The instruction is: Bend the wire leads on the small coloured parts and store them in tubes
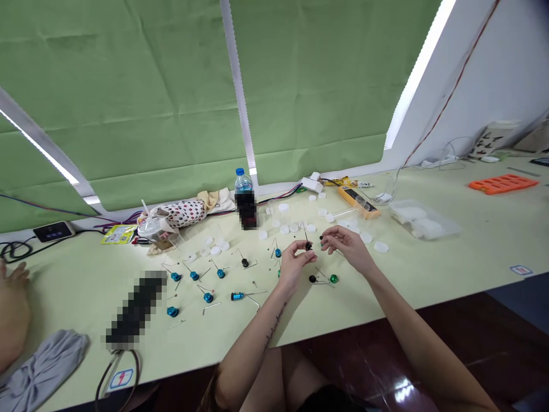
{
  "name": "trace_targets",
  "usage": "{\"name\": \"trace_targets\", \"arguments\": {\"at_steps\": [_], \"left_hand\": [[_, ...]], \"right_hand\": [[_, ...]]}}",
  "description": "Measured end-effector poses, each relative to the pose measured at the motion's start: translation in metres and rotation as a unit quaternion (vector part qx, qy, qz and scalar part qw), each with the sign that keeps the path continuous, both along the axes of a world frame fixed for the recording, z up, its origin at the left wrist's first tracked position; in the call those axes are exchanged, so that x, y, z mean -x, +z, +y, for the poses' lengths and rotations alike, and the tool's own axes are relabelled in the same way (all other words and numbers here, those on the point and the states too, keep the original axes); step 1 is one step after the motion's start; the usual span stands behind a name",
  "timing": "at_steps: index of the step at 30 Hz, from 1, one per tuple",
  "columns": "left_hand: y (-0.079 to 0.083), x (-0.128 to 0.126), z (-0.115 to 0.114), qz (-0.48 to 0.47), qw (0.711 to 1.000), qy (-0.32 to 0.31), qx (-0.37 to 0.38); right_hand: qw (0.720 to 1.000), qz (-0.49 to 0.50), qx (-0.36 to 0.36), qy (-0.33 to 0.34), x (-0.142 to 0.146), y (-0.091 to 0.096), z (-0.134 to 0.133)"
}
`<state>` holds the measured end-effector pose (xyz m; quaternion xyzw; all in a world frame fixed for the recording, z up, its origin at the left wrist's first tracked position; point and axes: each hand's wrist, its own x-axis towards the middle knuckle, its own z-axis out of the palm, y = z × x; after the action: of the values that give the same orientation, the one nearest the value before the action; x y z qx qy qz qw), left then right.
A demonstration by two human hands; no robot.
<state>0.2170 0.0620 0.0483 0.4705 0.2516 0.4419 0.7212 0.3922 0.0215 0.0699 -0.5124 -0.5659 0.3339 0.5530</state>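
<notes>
My left hand is pinched on a small black-handled screwdriver whose thin shaft points up. My right hand is curled just to its right, fingertips pinched on a tiny dark piece I cannot make out, close to the screwdriver's handle. Both hands hover above the pale green table. Under them lie a black-capped bit and a green-capped one. Several blue-handled small screwdrivers and thin metal keys are scattered to the left.
White round caps lie behind the hands beside a water bottle. A yellow meter, a clear plastic tray and an orange tray are to the right. Another person's hand rests at far left by grey cloth.
</notes>
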Motion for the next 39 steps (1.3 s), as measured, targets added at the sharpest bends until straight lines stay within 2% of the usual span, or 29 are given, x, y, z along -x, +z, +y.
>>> {"name": "trace_targets", "arguments": {"at_steps": [3,7,16,24,29,35,39], "left_hand": [[0.001,-0.001,-0.003,0.015,1.000,-0.018,-0.008],[0.002,-0.001,-0.004,0.020,1.000,-0.016,-0.018],[0.007,0.001,-0.007,0.010,0.999,-0.048,-0.015],[0.008,0.003,-0.007,0.004,0.997,-0.069,-0.020],[0.007,0.003,-0.007,0.003,0.997,-0.066,-0.027],[0.007,0.002,-0.007,0.024,0.997,-0.052,-0.058],[0.005,0.004,-0.006,0.044,0.996,-0.053,-0.055]], "right_hand": [[0.998,0.055,-0.010,-0.012,0.011,0.006,-0.013],[0.995,0.069,-0.042,-0.061,0.027,0.003,-0.022],[0.982,-0.038,-0.100,-0.153,0.045,-0.008,-0.023],[0.969,-0.062,-0.109,-0.212,0.046,-0.010,-0.024],[0.953,-0.154,-0.130,-0.225,0.046,-0.010,-0.027],[0.893,-0.349,-0.177,-0.221,0.039,-0.019,-0.030],[0.867,-0.418,-0.182,-0.200,0.036,-0.025,-0.032]]}}
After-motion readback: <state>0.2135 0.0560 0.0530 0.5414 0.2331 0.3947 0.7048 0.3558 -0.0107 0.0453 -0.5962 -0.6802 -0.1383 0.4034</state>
